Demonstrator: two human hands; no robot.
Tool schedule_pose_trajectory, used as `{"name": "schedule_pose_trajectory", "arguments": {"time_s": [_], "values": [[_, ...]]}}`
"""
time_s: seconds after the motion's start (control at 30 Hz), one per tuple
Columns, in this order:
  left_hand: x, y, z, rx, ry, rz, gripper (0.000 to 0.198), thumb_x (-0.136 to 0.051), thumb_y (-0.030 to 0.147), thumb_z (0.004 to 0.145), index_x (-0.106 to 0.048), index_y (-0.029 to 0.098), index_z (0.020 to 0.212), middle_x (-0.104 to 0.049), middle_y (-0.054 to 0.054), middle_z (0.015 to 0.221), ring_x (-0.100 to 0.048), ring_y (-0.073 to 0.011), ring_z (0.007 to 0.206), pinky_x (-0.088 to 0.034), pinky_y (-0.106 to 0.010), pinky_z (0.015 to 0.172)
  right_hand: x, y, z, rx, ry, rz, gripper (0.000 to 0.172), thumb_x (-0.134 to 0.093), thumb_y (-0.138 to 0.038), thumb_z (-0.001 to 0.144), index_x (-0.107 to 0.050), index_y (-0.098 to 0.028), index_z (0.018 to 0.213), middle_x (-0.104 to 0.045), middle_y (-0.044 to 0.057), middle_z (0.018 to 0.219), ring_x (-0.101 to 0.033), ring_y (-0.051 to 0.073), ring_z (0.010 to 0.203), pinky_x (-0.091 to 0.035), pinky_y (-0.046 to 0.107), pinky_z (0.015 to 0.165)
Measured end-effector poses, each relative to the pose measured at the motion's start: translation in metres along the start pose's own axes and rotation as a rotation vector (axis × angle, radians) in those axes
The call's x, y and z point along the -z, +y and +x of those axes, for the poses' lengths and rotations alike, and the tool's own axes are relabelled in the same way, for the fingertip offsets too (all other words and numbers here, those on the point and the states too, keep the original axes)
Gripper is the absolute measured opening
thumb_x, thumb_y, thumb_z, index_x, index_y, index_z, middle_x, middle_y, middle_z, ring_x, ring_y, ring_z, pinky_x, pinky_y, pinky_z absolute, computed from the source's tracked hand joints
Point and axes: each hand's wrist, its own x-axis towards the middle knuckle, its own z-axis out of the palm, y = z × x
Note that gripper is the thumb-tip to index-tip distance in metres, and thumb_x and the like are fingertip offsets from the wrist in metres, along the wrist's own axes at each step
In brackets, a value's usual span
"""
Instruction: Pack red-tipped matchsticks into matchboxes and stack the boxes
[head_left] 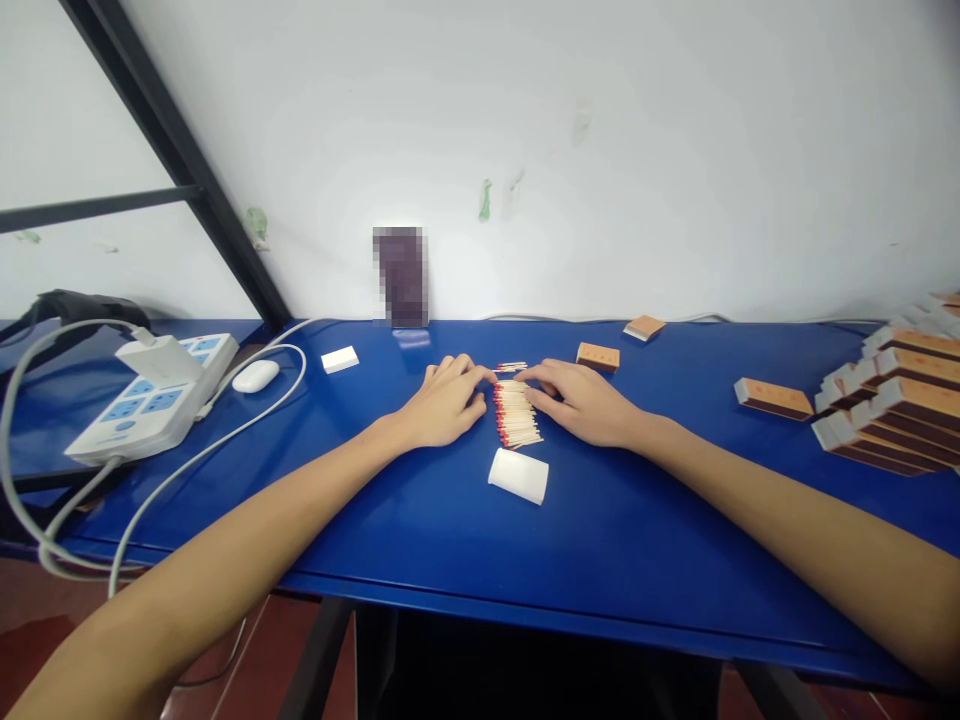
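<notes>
Red-tipped matches [516,412] lie side by side in a column on the blue table. At the left, by the match heads, is my left hand [448,402], its thumb and index finger apart. My right hand [585,403] rests opposite, with its index finger and thumb at the plain ends of the sticks. Neither hand has anything gripped in it. Just beyond the column lies a smaller group of matches [512,367]. A white, curved piece like a matchbox tray [519,476] sits nearer to me. Behind my right hand stands an orange matchbox [598,357].
Matchboxes are stacked [900,400] at the right, with a single matchbox [773,398] beside them. An orange-topped piece [644,328] lies near the wall. Leftward are a small white block [340,360], a white rounded case [256,376], and a power strip [161,400] with looping cables.
</notes>
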Motion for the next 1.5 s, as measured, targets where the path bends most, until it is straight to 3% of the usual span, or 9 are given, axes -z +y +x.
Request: {"name": "schedule_pose_trajectory", "arguments": {"time_s": [0.2, 0.37, 0.5, 0.77, 0.97, 1.07, 1.2, 1.5], "values": [[0.004, 0.002, -0.001, -0.001, -0.025, -0.007, 0.042, -0.033, 0.03, 0.098, -0.054, 0.021, 0.133, -0.052, -0.009, 0.108, -0.047, -0.0255, 0.1, -0.036, -0.045, 0.09, 0.006, -0.003, 0.002, -0.037, -0.05, 0.059, 0.049, -0.042, -0.051, 0.096, -0.062, -0.019, 0.127, -0.062, 0.008, 0.089, -0.055, 0.022, 0.077, -0.042, 0.037, 0.072], [0.005, 0.001, 0.0, -0.007, -0.038, -0.016, 0.046, -0.03, 0.036, 0.1, -0.057, 0.021, 0.133, -0.052, -0.009, 0.108, -0.047, -0.0257, 0.101, -0.036, -0.046, 0.091, 0.022, -0.005, 0.002, -0.092, -0.249, 0.098, 0.08, -0.062, -0.071, 0.075, -0.055, -0.024, 0.14, -0.061, 0.009, 0.098, -0.059, 0.025, 0.083, -0.046, 0.037, 0.069], [0.005, 0.001, -0.001, -0.019, -0.046, -0.035, 0.049, -0.03, 0.041, 0.101, -0.057, 0.019, 0.135, -0.051, -0.009, 0.107, -0.047, -0.0265, 0.102, -0.035, -0.047, 0.092, 0.025, -0.007, 0.0, -0.067, -0.28, 0.088, 0.092, -0.069, -0.073, 0.066, -0.051, -0.025, 0.143, -0.06, 0.009, 0.101, -0.059, 0.027, 0.085, -0.047, 0.037, 0.069], [0.01, 0.004, -0.002, -0.047, -0.062, -0.068, 0.057, -0.031, 0.058, 0.099, -0.059, 0.021, 0.133, -0.052, -0.008, 0.107, -0.047, -0.0257, 0.104, -0.035, -0.045, 0.094, 0.014, -0.013, 0.001, -0.079, -0.136, 0.07, 0.074, -0.064, -0.071, 0.074, -0.062, -0.019, 0.127, -0.062, 0.009, 0.096, -0.056, 0.023, 0.083, -0.043, 0.036, 0.07], [0.01, 0.006, -0.003, -0.062, -0.053, -0.06, 0.065, -0.048, 0.069, 0.088, -0.061, 0.021, 0.13, -0.053, -0.009, 0.111, -0.048, -0.0261, 0.102, -0.036, -0.043, 0.092, 0.007, -0.011, 0.002, -0.085, -0.036, 0.055, 0.059, -0.064, -0.066, 0.078, -0.068, -0.02, 0.114, -0.061, 0.004, 0.083, -0.054, 0.019, 0.074, -0.039, 0.034, 0.069], [0.009, 0.007, -0.004, -0.073, -0.038, -0.05, 0.064, -0.057, 0.067, 0.083, -0.061, 0.022, 0.129, -0.054, -0.008, 0.111, -0.048, -0.026, 0.102, -0.037, -0.043, 0.091, 0.005, -0.011, 0.001, -0.081, -0.017, 0.045, 0.053, -0.063, -0.063, 0.081, -0.069, -0.02, 0.111, -0.061, 0.003, 0.08, -0.053, 0.019, 0.072, -0.038, 0.034, 0.069], [0.008, 0.01, -0.004, -0.07, -0.029, -0.066, 0.054, -0.055, 0.063, 0.087, -0.063, 0.023, 0.122, -0.056, -0.007, 0.108, -0.049, -0.0254, 0.101, -0.037, -0.042, 0.091, 0.004, -0.012, -0.003, -0.071, -0.006, 0.064, 0.047, -0.062, -0.059, 0.083, -0.07, -0.021, 0.109, -0.059, 0.004, 0.084, -0.054, 0.019, 0.073, -0.042, 0.034, 0.068], [0.008, 0.013, -0.004, -0.053, -0.03, -0.138, 0.04, -0.054, 0.056, 0.091, -0.064, 0.02, 0.106, -0.059, -0.006, 0.105, -0.051, -0.0244, 0.102, -0.038, -0.041, 0.092, 0.004, -0.018, -0.009, 0.053, -0.007, 0.096, 0.037, -0.055, -0.051, 0.092, -0.072, -0.023, 0.11, -0.058, 0.009, 0.104, -0.056, 0.024, 0.098, -0.047, 0.043, 0.09]]}}
